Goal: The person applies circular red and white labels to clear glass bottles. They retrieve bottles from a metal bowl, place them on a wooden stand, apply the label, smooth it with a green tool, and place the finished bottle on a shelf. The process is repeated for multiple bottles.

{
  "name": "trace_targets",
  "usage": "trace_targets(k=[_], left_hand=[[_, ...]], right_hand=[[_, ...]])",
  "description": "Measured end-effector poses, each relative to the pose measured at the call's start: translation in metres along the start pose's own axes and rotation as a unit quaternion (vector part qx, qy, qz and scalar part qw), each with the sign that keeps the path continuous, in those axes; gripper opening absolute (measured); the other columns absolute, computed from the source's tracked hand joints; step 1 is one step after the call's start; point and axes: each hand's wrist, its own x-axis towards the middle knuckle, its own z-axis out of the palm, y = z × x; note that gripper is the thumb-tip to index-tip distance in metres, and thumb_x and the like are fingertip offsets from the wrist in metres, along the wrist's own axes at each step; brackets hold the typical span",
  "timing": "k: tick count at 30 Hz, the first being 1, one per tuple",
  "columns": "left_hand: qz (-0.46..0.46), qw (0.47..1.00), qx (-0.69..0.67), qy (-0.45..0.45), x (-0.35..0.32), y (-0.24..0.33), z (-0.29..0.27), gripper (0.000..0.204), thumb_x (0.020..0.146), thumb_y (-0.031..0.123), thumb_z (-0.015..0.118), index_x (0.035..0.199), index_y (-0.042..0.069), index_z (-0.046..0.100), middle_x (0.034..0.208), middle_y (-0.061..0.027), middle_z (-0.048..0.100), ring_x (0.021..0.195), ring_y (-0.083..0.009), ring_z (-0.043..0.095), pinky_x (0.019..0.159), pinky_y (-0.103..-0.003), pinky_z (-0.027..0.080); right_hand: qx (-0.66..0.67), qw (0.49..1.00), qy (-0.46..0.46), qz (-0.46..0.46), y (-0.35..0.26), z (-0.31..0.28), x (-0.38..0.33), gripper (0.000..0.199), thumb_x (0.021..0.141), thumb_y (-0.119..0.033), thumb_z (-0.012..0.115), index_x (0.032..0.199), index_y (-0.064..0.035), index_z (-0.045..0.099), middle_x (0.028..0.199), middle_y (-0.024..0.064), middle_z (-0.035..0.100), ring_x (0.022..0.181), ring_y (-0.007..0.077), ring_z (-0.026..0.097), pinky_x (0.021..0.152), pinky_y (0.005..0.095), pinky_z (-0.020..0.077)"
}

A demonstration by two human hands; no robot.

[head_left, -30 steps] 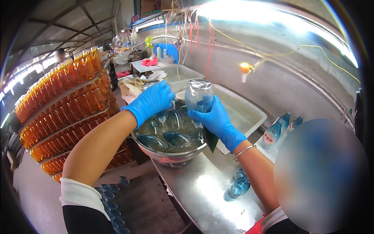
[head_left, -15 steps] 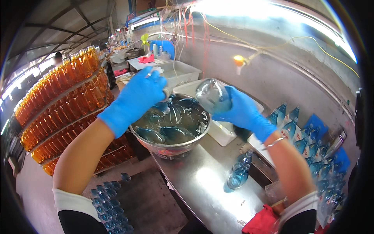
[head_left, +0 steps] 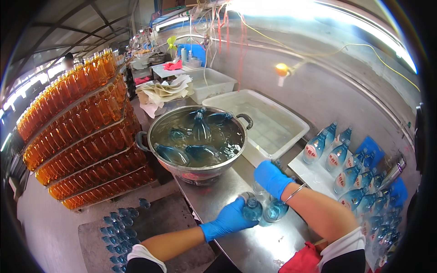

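Both my hands wear blue gloves and are low over the steel worktop. My left hand (head_left: 231, 219) is closed around a blue glass bottle (head_left: 252, 210), whose round end faces up. Just beyond it, my right hand (head_left: 274, 179) is wrapped over another glass bottle (head_left: 258, 187); much of that bottle is hidden by the glove. A further blue bottle (head_left: 276, 211) stands on the worktop, close against the one in my left hand. To the left, a two-handled metal basin (head_left: 195, 169) of water holds several blue bottles (head_left: 201, 129), some lying and partly under water.
A shallow white tub (head_left: 298, 129) lies behind the basin, and a stack of paper sheets (head_left: 165, 93) sits beyond. Labelled blue bottles (head_left: 337, 157) crowd the right side. Tall stacks of amber bottles (head_left: 86, 123) rise at left. A red cloth (head_left: 302, 260) lies at the near edge.
Both hands have come down from above the basin to the worktop, moving right and nearer, each with a bottle. The basin and paper stack now show fully.
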Motion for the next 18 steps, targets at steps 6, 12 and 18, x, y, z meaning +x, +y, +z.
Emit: trace_targets(k=[6,12,18], left_hand=[[-0.086,0.991,0.085,-0.053,0.017,0.002,0.023,0.075,0.067,0.039,0.075,0.122,0.002,0.042,0.112,-0.0206,0.054,0.102,-0.034,0.057,0.086,-0.038,0.046],[0.122,0.971,0.204,0.037,0.012,0.047,-0.057,0.026,0.075,0.021,0.069,0.094,0.005,0.062,0.098,-0.014,0.062,0.089,-0.0294,0.061,0.078,-0.036,0.048],[-0.01,0.896,0.44,0.063,0.067,0.037,-0.235,0.031,0.068,0.015,0.067,0.099,0.015,0.065,0.095,-0.0137,0.064,0.087,-0.0325,0.061,0.077,-0.04,0.049]], right_hand=[[-0.006,0.999,0.028,-0.024,-0.019,0.049,0.01,0.007,0.076,-0.015,0.059,0.077,-0.0113,0.065,0.068,0.0029,0.06,0.07,0.0192,0.063,0.054,0.0289,0.0417],[-0.071,0.979,0.178,-0.063,-0.012,0.067,0.006,0.012,0.081,-0.016,0.055,0.075,-0.0094,0.062,0.067,0.0049,0.059,0.063,0.0195,0.062,0.048,0.0283,0.0443],[0.231,0.956,0.175,-0.037,0.01,0.023,-0.011,0.008,0.069,-0.011,0.059,0.066,-0.0056,0.065,0.065,0.0114,0.063,0.063,0.0261,0.065,0.052,0.034,0.0512]])
